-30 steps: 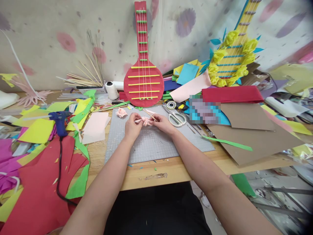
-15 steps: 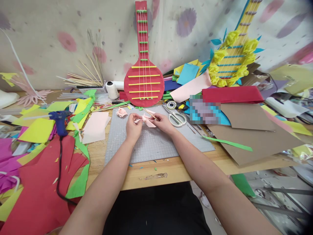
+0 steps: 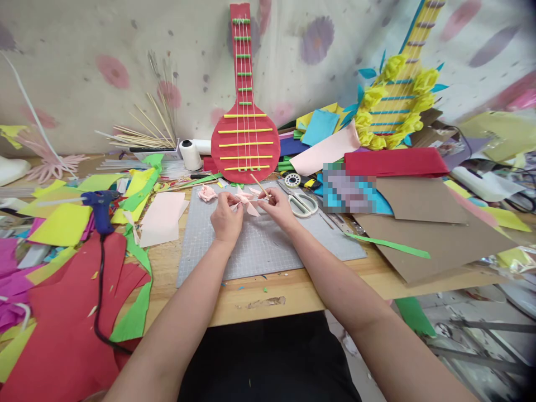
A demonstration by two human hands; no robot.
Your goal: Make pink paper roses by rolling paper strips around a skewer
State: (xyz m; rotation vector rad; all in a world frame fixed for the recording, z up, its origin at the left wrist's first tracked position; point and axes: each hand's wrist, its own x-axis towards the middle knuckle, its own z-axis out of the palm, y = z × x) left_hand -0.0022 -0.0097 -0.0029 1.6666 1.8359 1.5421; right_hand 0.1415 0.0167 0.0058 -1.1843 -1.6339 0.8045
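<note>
My left hand (image 3: 226, 219) pinches the left side of a pink paper piece with pointed petals (image 3: 247, 202), above the grey cutting mat (image 3: 268, 248). My right hand (image 3: 276, 206) has a thin wooden stick (image 3: 260, 185) between its fingers, slanting up to the left, and its fingertips reach the right side of the pink paper. A rolled pink paper rose (image 3: 206, 193) lies on the mat, left of my hands. White-handled scissors (image 3: 304, 205) rest just right of my right hand.
A red paper lute (image 3: 245, 137) stands behind the mat. A blue glue gun (image 3: 100, 209) with a black cord, pink sheets (image 3: 162, 219) and coloured scraps lie left. Brown cardboard (image 3: 435, 240) and a yellow flowered instrument (image 3: 393, 103) are on the right.
The pink paper has turned, and its petals now spread more openly between my hands. The stick in my right hand has swung more upright. The view has shifted slightly.
</note>
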